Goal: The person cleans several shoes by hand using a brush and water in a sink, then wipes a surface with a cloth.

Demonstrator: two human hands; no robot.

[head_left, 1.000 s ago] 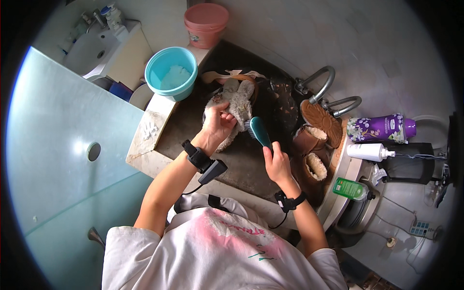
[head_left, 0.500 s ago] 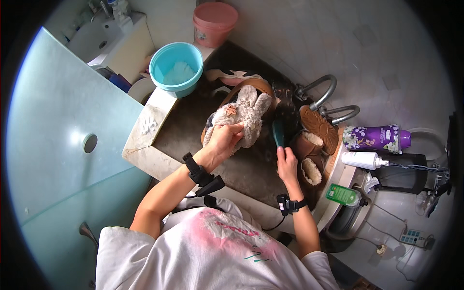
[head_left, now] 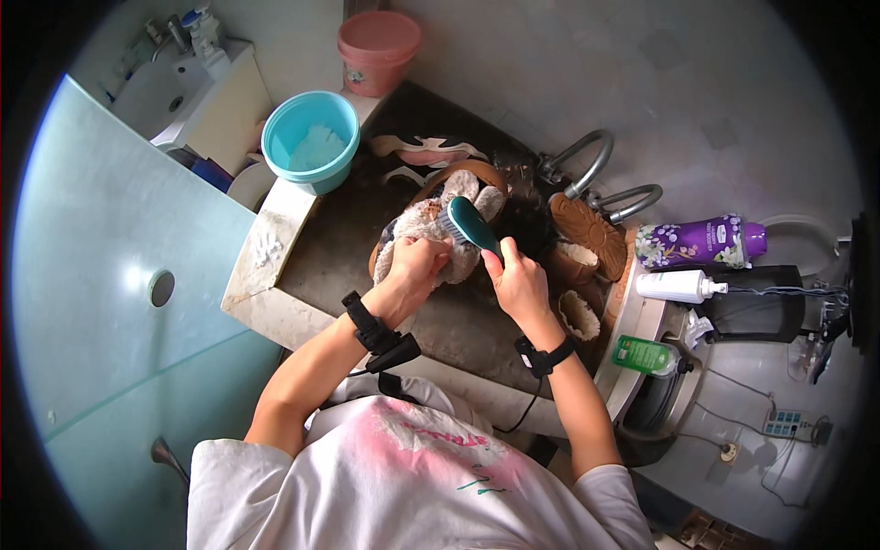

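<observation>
In the head view, a fluffy grey-white slipper (head_left: pixel 414 223) with two ear-like flaps and a brown edge was seen near the middle of the dark-floored basin (head_left: pixel 330 266); whether it was rested on the floor or lifted could not be told. Its fluff was gripped by the left hand (head_left: pixel 417 261), the fingers closed in a narrow pinch. In the right hand (head_left: pixel 521 286), a teal brush (head_left: pixel 470 222) was held by its handle, its bristles turned toward the fluff just beside the left fingertips. To the right, two brown fleece-lined boots (head_left: pixel 576 261) were placed near a brown patterned sole (head_left: pixel 587 229), below two curved metal faucets (head_left: pixel 596 165). Past them, a purple bottle (head_left: pixel 697 242), a white bottle (head_left: pixel 676 286) and a green bottle (head_left: pixel 645 354) were arranged along the right side. On the basin's upper-left ledge, a turquoise bucket (head_left: pixel 332 174) with pale contents was set near a pink bucket (head_left: pixel 378 69). Farther left, a white washbasin (head_left: pixel 137 115) was partly shown.
</observation>
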